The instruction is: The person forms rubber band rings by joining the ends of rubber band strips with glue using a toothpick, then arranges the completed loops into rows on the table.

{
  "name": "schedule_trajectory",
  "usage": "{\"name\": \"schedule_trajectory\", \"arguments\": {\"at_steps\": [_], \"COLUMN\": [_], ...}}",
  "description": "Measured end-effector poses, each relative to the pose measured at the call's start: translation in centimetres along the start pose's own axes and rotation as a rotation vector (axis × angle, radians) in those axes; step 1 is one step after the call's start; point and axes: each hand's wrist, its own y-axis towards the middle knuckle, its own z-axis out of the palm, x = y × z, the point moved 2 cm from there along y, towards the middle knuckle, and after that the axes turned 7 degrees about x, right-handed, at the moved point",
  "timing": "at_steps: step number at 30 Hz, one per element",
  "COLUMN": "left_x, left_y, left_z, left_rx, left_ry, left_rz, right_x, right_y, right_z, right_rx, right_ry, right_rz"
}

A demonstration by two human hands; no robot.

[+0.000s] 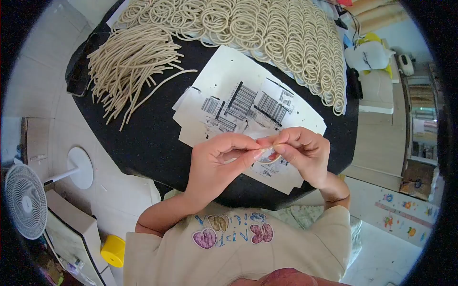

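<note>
My left hand [217, 159] and my right hand [307, 153] meet over a white card sheet [234, 62]. Between their thumbs and forefingers they pinch a beige cord bent into a ring [269, 162], its lower curve showing beneath the fingertips. The fingers hide its top, so I cannot tell whether the ends are joined. Printed barcode labels [241, 102] cover the middle of the card. A loose bundle of straight beige cords [133, 62] lies to the left, one strand sticking out toward the card.
Rows of overlapping beige rings [248, 24] spread along the far side of the black-covered table [138, 152]. A dark phone-like object [76, 88] lies at the left edge. On the floor at left are a white fan [26, 202] and a yellow bucket [113, 251].
</note>
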Motion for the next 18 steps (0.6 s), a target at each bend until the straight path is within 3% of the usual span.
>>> {"name": "schedule_trajectory", "arguments": {"at_steps": [18], "left_x": [-0.11], "left_y": [-0.05], "left_z": [-0.13], "left_rx": [0.009], "left_ry": [-0.005], "left_rz": [-0.014], "right_x": [-0.03], "right_y": [0.17], "right_z": [-0.02], "right_rx": [0.026], "right_ry": [-0.018], "right_rz": [0.010]}}
